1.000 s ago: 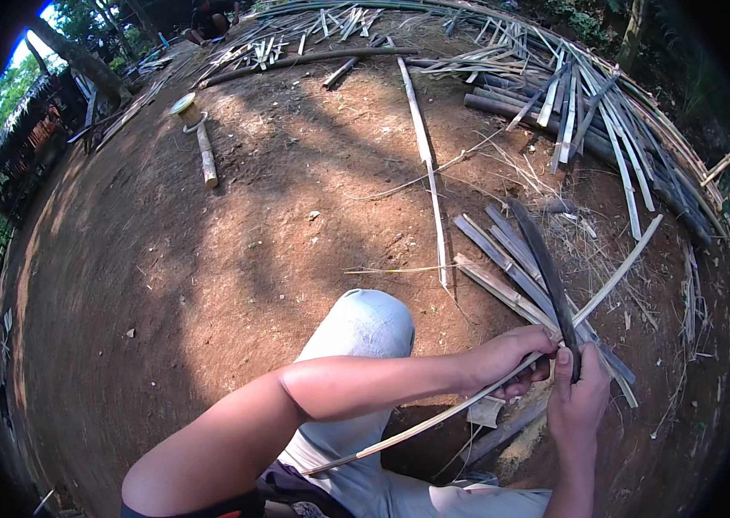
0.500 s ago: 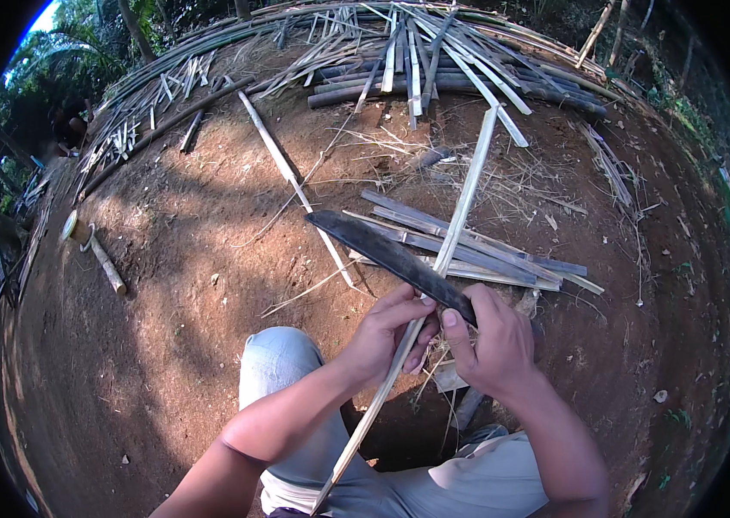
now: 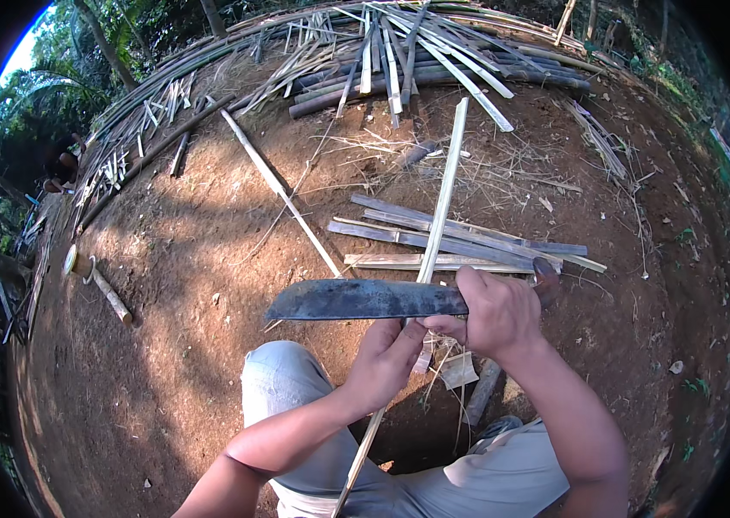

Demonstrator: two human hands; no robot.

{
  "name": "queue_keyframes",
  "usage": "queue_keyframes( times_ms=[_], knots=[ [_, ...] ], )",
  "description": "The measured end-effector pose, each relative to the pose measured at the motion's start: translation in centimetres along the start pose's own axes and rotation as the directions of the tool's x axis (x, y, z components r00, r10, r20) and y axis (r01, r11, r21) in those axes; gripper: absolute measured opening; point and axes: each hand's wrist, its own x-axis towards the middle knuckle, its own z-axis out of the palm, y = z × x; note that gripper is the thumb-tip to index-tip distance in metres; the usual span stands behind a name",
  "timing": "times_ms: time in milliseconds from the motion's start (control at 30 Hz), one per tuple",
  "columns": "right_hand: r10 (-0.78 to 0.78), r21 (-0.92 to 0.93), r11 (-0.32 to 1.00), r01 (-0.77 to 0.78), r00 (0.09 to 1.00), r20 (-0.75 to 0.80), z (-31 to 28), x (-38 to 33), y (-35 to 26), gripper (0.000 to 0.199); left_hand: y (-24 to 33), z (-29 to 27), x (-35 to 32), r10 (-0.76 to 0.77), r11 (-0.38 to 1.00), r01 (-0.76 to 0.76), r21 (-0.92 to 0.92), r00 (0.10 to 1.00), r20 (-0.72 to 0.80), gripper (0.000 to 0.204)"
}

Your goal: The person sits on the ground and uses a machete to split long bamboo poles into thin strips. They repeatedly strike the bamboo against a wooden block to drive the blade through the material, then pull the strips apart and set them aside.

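Note:
A dark-bladed machete (image 3: 365,300) lies crosswise in front of me, its tip toward the left. My right hand (image 3: 500,316) is wrapped round its handle, whose curved brown end shows beyond the fist. Below the blade, my left hand (image 3: 389,361) is closed round a long, pale bamboo strip (image 3: 442,203). The strip runs from between my legs up past the blade and leans away from me. The blade covers a short stretch of it. Both thumbs come close together at the strip, just under the blade's lower edge.
Several split bamboo slats (image 3: 460,238) lie on the soil beyond my hands. A long pole (image 3: 274,177) slants to the left of them. Farther off is a big pile of bamboo (image 3: 434,79). At left lie a wooden stick (image 3: 111,295) and a round container (image 3: 70,260). Another person (image 3: 61,164) is far left.
The machete has turned from a slant to nearly level, showing its broad side. My right hand has rolled with it. The left hand has shifted slightly lower, still holding the bamboo strip.

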Motion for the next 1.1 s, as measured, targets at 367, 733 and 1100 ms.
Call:
queue_keyframes(
  times_ms=[367, 733, 1100],
  knots=[
    [0.090, -0.054, 0.995, -0.085, 0.991, 0.098, -0.2, -0.6, 1.1, 0.074, -0.7, 0.6, 0.0, 0.156, 0.880, -0.123, 0.459, 0.987, -0.036, 0.027],
    [0.446, -0.150, 0.887, -0.436, 0.894, 0.040, -2.0, 1.6, 6.9, 0.073, -0.9, 1.3, -1.0, 0.146, 0.806, -0.157, 0.570, 0.987, 0.065, 0.031],
    [0.703, 0.013, 0.711, -0.703, 0.711, -0.020, -3.6, 2.2, 11.6, 0.086, -0.3, 2.1, -2.2, 0.059, 0.842, -0.155, 0.517, 0.979, 0.197, 0.027]
  ],
)
